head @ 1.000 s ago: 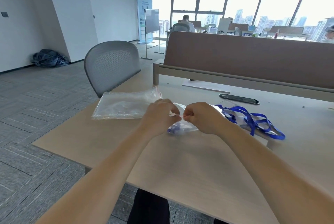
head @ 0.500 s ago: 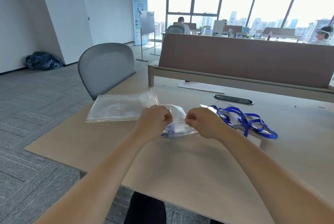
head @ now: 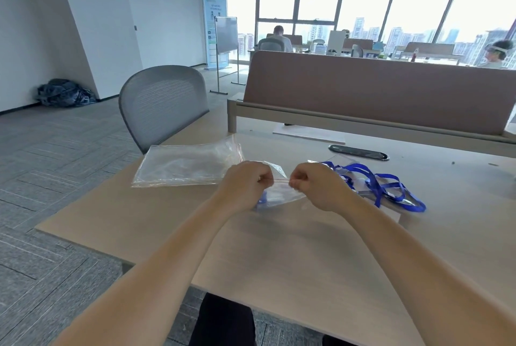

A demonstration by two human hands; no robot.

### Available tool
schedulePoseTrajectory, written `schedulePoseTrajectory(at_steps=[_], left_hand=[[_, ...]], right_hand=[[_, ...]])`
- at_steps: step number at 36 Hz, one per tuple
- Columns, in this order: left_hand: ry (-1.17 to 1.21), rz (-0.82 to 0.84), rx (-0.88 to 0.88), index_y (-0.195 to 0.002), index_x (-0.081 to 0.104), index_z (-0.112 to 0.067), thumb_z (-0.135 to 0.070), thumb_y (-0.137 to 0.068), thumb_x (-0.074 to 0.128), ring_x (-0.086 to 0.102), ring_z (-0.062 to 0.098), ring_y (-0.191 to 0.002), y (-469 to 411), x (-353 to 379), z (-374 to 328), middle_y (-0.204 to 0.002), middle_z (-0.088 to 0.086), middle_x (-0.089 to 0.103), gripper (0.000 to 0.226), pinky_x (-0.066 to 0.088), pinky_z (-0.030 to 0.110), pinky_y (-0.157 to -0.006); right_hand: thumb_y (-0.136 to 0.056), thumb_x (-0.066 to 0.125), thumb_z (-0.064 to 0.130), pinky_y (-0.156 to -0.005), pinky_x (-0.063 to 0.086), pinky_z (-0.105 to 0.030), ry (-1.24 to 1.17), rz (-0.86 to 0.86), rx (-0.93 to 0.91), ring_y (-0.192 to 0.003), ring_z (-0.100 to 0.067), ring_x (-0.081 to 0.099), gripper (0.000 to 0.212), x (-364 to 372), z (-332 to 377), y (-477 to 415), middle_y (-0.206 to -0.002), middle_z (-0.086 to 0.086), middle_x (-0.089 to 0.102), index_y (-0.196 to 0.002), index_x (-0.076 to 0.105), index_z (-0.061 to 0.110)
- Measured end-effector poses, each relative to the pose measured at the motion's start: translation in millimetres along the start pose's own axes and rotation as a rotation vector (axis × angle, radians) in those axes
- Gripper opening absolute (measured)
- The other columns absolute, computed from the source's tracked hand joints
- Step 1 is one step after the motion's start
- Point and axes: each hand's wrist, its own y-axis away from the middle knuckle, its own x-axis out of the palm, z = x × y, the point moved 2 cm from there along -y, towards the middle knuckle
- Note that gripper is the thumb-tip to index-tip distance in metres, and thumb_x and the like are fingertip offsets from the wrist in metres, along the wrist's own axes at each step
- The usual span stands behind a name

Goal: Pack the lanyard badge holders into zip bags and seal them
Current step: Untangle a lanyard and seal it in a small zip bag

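A clear zip bag (head: 279, 195) with a blue lanyard badge holder inside hangs just above the wooden desk (head: 293, 256), held between both hands. My left hand (head: 245, 186) pinches the bag's red-lined top edge at its left. My right hand (head: 318, 186) pinches the same edge at its right, a short gap between the two. A stack of empty clear zip bags (head: 187, 164) lies on the desk to the left. Loose badge holders with blue lanyards (head: 379, 183) are piled to the right.
A grey mesh chair (head: 162, 105) stands at the desk's left far corner. A brown divider panel (head: 377, 94) closes off the back of the desk, with a white sheet (head: 310, 133) and a black cable slot (head: 358, 152) before it. People sit at far desks.
Both hands stay pinched on the bag's top edge; the gap between them widened slightly, then narrowed a little. My head view shifted.
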Motion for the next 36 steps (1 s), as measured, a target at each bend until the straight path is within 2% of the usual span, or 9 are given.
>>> schedulePoseTrajectory(at_steps=[6,10,12,15,18,22,25,33,36], left_hand=[[0.022,-0.010,-0.034,-0.082,0.068,-0.017,-0.015,-0.092,0.058,0.059,0.018,-0.089,-2.7,0.0,5.7,-0.085,-0.009,0.064,0.015,0.047,0.033,-0.080],[0.059,-0.016,-0.060,-0.086,0.069,-0.013,-0.015,-0.095,0.056,0.060,0.020,-0.087,-2.1,0.0,4.6,-0.086,-0.007,0.062,0.016,0.050,0.034,-0.071],[-0.016,0.006,-0.054,-0.086,0.068,-0.016,-0.019,-0.095,0.056,0.061,0.021,-0.093,-3.2,2.1,3.8,-0.091,-0.005,0.064,0.015,0.049,0.036,-0.080],[-0.189,0.009,-0.026,-0.103,0.070,-0.021,-0.029,-0.095,0.058,0.057,0.020,-0.108,-5.3,4.4,1.9,-0.107,-0.004,0.066,0.017,0.042,0.039,-0.095],[-0.211,0.015,0.004,-0.127,0.062,-0.028,-0.037,-0.094,0.061,0.053,0.017,-0.115,-6.4,6.2,-0.9,-0.116,-0.007,0.063,0.035,0.038,0.038,-0.100],[-0.131,-0.011,0.071,-0.107,0.070,-0.028,-0.032,-0.093,0.063,0.057,0.017,-0.104,-7.2,11.0,-13.4,-0.104,-0.008,0.067,0.016,0.042,0.033,-0.090],[-0.133,-0.024,0.095,-0.094,0.072,-0.025,-0.026,-0.093,0.061,0.059,0.018,-0.097,-6.7,13.0,-20.2,-0.098,-0.006,0.070,0.010,0.035,0.028,-0.077],[-0.078,-0.020,0.079,-0.088,0.068,-0.019,-0.020,-0.093,0.061,0.053,0.016,-0.089,-5.8,12.9,-15.9,-0.081,-0.012,0.054,0.009,0.034,0.030,-0.075],[-0.080,-0.018,0.072,-0.091,0.070,-0.017,-0.020,-0.093,0.062,0.050,0.014,-0.088,-6.0,10.7,-17.2,-0.081,-0.012,0.053,0.009,0.036,0.030,-0.078]], right_hand=[[-0.099,0.057,0.027,-0.073,0.044,-0.025,-0.045,0.004,0.060,-0.088,-0.012,0.058,0.012,-5.1,-13.7,7.8,-0.096,0.005,0.066,-0.101,0.066,0.018],[-0.101,0.054,0.026,-0.078,0.045,-0.027,-0.024,0.009,0.064,-0.092,-0.014,0.058,0.015,-6.9,-10.4,10.6,-0.098,0.006,0.065,-0.105,0.065,0.018],[-0.100,0.053,0.026,-0.074,0.046,-0.027,-0.002,0.010,0.068,-0.089,-0.015,0.059,0.014,-5.7,-10.1,10.0,-0.095,0.005,0.064,-0.101,0.065,0.018],[-0.101,0.053,0.023,-0.061,0.037,-0.020,0.018,0.017,0.064,-0.081,-0.015,0.055,0.013,-3.3,-9.5,8.3,-0.089,0.003,0.061,-0.094,0.062,0.018],[-0.101,0.053,0.023,-0.060,0.035,-0.022,0.041,0.009,0.046,-0.080,-0.016,0.054,0.012,-2.7,-7.7,7.2,-0.086,0.004,0.059,-0.093,0.061,0.019],[-0.100,0.054,0.024,-0.071,0.041,-0.028,0.050,0.011,0.030,-0.085,-0.017,0.056,0.012,0.0,-4.9,6.8,-0.090,0.003,0.062,-0.097,0.064,0.018],[-0.099,0.055,0.023,-0.072,0.041,-0.027,0.027,0.002,0.024,-0.088,-0.017,0.057,0.012,-0.2,-4.9,7.7,-0.094,0.002,0.065,-0.100,0.066,0.016],[-0.097,0.061,0.024,-0.068,0.043,-0.018,-0.108,-0.006,0.046,-0.084,-0.011,0.058,0.012,-5.6,-18.2,10.7,-0.090,0.006,0.065,-0.101,0.069,0.016],[-0.097,0.061,0.024,-0.074,0.046,-0.021,-0.115,0.006,0.059,-0.082,-0.009,0.058,0.009,-4.6,-18.3,10.2,-0.089,0.008,0.064,-0.100,0.068,0.018]])
